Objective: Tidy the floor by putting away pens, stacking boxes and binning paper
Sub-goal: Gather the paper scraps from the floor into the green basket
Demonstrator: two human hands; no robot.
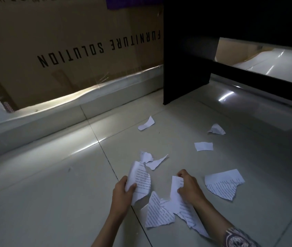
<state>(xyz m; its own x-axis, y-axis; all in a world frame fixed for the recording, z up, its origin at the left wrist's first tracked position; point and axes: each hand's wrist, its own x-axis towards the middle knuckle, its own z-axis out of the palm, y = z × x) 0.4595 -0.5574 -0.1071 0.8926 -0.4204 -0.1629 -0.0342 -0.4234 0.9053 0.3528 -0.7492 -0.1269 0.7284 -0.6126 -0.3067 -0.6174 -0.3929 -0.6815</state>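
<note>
Two hands work low over the tiled floor (pixel 52 193), each gripping torn paper. The left hand (pixel 122 191) curls its fingers and thumb round a rolled printed scrap (pixel 140 180), lifted clear of the tiles and standing roughly upright. The right hand (pixel 189 186) pinches the top edge of a long strip (pixel 175 189), whose lower end trails down onto a loose pile of printed pieces (pixel 157 211) lying between the two forearms. A patterned mark or band shows on the right forearm (pixel 238 237) near the bottom edge.

More scraps lie scattered ahead and to the right. A large printed piece (pixel 223 184) rests flat just beside the right hand. A narrow blank sliver (pixel 156 162) and a curled bit (pixel 146 155) lie just beyond the left hand's scrap. Farther off are a small rectangular piece (pixel 204 146), a crumpled one (pixel 216 129) and a bent one (pixel 146 123), all well apart from each other.

Behind them stands a dark desk (pixel 189 68), its side panel meeting the floor. To its left a big cardboard box (pixel 61 41) leans against the wall above the pale skirting (pixel 70 113), its lettering upside down.
</note>
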